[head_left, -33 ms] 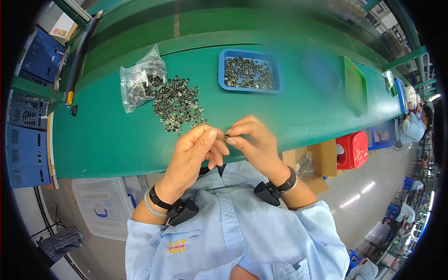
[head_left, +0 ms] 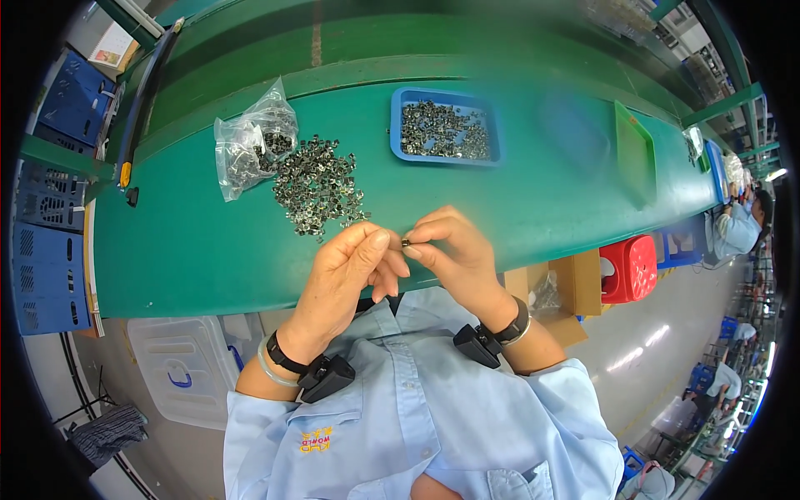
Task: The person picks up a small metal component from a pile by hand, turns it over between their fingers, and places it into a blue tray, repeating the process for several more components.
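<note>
Between thumb and forefinger of my right hand [head_left: 450,248] is a small dark metal piece [head_left: 406,242], shiny on one side. My left hand [head_left: 357,262] is close beside it, its thumb and forefinger pressed together. Whatever those left fingers hold, if anything, is hidden. Just beyond my left hand a loose heap of small shiny metal parts [head_left: 317,185] lies on the green tabletop [head_left: 200,258]. A clear plastic bag [head_left: 242,158] with more such parts touches the heap's left side. Farther right, a blue tray [head_left: 397,125] holds many similar metal parts [head_left: 442,129].
A green tray [head_left: 636,150] is at the table's right. Below the right edge are an open cardboard box [head_left: 581,282] and a red stool [head_left: 631,268]. A translucent lidded bin [head_left: 179,367] stands at lower left, blue crates [head_left: 52,279] above it. Another person [head_left: 737,225] sits far right.
</note>
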Demonstrator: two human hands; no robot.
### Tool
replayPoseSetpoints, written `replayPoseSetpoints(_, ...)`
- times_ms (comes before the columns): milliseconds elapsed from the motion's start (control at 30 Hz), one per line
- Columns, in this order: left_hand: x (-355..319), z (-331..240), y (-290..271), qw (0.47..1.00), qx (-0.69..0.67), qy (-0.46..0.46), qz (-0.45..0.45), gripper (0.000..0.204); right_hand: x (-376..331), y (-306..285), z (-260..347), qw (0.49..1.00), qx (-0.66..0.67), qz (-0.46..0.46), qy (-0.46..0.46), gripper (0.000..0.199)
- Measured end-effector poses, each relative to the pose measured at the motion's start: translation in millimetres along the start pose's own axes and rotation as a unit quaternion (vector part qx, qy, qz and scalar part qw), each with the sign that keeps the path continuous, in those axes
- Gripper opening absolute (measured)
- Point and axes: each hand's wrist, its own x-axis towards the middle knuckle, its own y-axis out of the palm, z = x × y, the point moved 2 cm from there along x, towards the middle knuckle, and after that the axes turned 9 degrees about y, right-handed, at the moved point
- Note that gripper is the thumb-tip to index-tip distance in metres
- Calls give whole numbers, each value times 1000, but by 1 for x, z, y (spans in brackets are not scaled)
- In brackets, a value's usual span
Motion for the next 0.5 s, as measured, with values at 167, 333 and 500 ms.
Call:
replayPoseSetpoints(167, 3, 7, -3, 1000, -1, 0, -3, 23, 0, 2, 0, 1000, -19, -8, -20, 19)
replayPoseSetpoints(333, 5, 12, -8, 1000, -18, -17, -2, 18, 0, 3, 5, 988, -137, -2, -67, 19)
replayPoseSetpoints(500, 4, 12, -17, 998, -46, -20, -26, 17, 17, -6, 10, 971, -222, -20, -89, 17)
